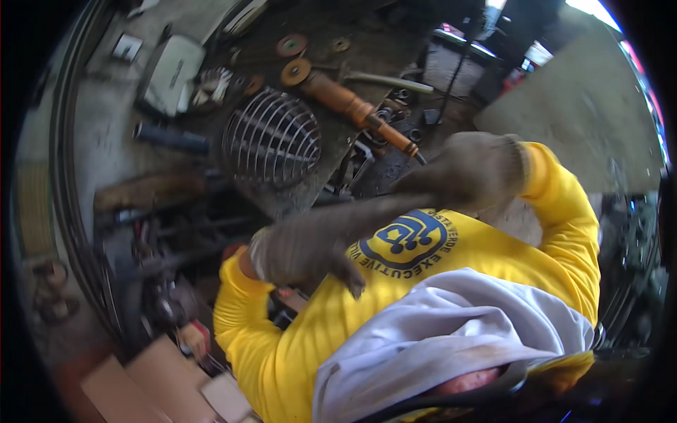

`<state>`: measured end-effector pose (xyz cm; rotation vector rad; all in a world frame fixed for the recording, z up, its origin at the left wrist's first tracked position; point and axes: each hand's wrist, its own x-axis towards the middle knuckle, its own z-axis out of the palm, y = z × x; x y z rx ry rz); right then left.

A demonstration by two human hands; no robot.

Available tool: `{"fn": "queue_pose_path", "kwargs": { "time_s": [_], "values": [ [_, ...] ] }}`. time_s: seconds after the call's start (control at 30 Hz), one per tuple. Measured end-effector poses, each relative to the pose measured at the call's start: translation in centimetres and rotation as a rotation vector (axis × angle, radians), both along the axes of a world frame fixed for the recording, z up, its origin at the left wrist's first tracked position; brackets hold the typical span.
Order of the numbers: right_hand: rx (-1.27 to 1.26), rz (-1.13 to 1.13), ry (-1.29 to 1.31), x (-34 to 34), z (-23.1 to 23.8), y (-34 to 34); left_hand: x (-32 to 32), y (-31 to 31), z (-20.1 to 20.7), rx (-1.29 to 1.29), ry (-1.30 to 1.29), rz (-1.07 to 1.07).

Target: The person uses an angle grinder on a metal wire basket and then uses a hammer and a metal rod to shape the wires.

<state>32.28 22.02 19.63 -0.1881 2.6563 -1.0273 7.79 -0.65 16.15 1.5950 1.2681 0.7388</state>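
Note:
Both my hands wear brown-grey work gloves and meet in front of my yellow shirt. My left hand (300,243) reaches to the right with fingers stretched out and its thumb apart, pointing down. My right hand (476,169), smeared by motion, is closed around the finger end of the left glove (381,211), which looks drawn out long. The left fingertips are hidden there. Just beyond my hands, an orange angle grinder (345,100) lies on the dark work surface, its disc (296,72) at the far left end and its cable end near my right hand.
A round wire guard (271,137) sits left of the grinder. Around it are a hammer (391,81), a reddish disc (291,46), a pale case (173,74) and a dark tube (169,137). A wooden piece (148,190) and cardboard (166,377) lie at left; a flat sheet (571,106) stands right.

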Motion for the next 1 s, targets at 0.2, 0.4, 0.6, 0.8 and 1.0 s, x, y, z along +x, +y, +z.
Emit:
{"fn": "queue_pose_path", "kwargs": {
  "time_s": [0.2, 0.4, 0.6, 0.8, 1.0],
  "values": [
    [-0.368, -0.356, 0.063, 12.9, -8.1, 10.9, 0.6, -5.4, 2.1, 0.305, 0.47, 0.439],
    [-0.696, -0.834, -0.297, 11.7, -18.3, 8.5, 11.9, 1.0, 3.3, 0.797, -0.421, 0.029],
    [-0.658, -0.782, -0.348, 13.1, -25.1, 6.4, 14.0, 4.0, 4.1, 0.956, -0.632, -0.163],
    [-0.615, -0.839, -0.346, 15.3, -29.2, 5.5, 15.5, 3.1, 3.8, 0.87, -0.704, -0.146],
    [-0.56, -0.923, -0.398, 16.2, -30.8, 4.6, 15.5, 4.0, 2.6, 0.775, -0.808, -0.205]
  ]
}}
